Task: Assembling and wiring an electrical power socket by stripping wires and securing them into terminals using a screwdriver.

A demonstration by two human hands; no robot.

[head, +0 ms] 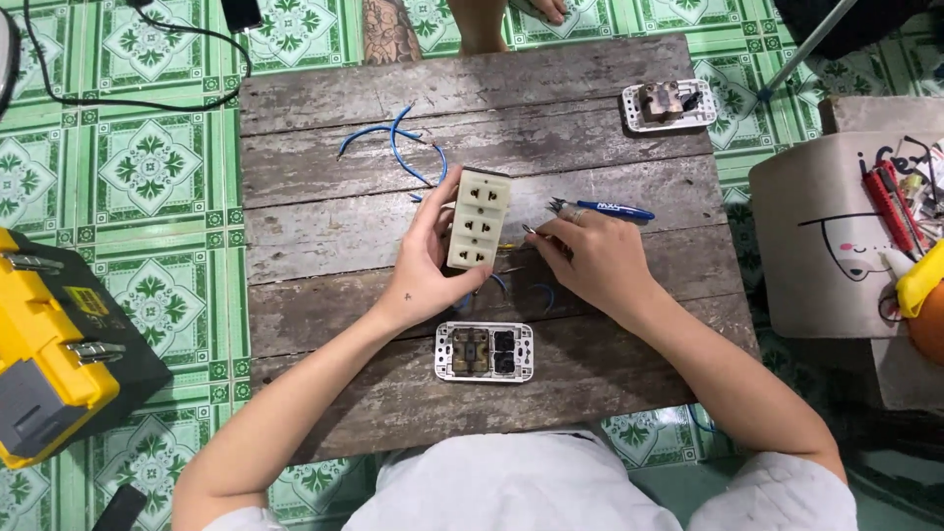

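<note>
Bench surroundings, 5 items
Yellow toolbox [54,354] on green tiled floor [147,167]; black cable [128,98]; grey switch frame [669,104] at the wooden bench [393,393] corner; red-handled tools [890,206].

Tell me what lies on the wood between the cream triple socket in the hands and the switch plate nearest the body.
In the head view, only short blue wire ends and bare plank lie between the cream socket and the switch plate.
</note>
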